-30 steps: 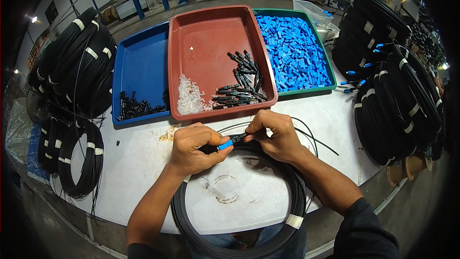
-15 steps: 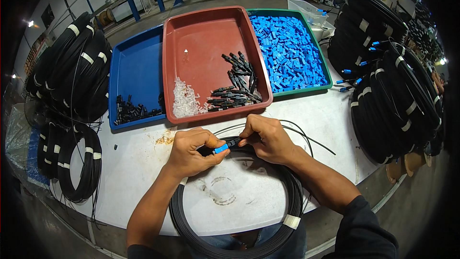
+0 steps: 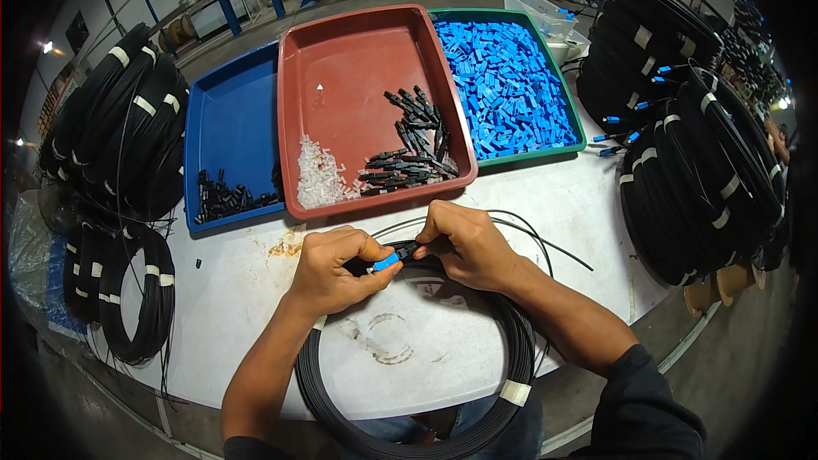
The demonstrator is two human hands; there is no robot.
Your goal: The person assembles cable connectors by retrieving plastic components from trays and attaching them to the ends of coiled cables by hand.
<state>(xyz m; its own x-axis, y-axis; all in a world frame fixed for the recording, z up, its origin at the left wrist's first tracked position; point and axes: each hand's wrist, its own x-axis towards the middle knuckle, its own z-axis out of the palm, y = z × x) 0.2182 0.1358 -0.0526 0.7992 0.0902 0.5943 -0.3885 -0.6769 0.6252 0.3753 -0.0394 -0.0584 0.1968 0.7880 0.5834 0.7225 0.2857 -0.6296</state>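
Note:
Between thumb and fingers, my left hand (image 3: 331, 271) pinches a blue connector housing (image 3: 386, 262) whose pale tip points down and left. My right hand (image 3: 464, 243) is closed on the black connector body (image 3: 406, 251) at the other end of the blue piece. The two parts are in line and touch; how deep one sits in the other is hidden by my fingers. Both hands are above the far side of a black cable coil (image 3: 521, 349), banded with white tape, which overhangs the near table edge. A loose cable end (image 3: 562, 255) curves out to the right.
Behind my hands stand a blue tray (image 3: 230, 119) with small black parts, a red tray (image 3: 358, 51) with clear sleeves and black connector bodies, and a green tray (image 3: 573, 111) full of blue housings. Cable coils (image 3: 141, 298) flank the white table (image 3: 230, 332), with larger stacks (image 3: 699, 179) at right.
The whole view has shifted slightly, so the trays appear further left. Both hands keep the same grips, and the pale tip of the blue housing shows more clearly.

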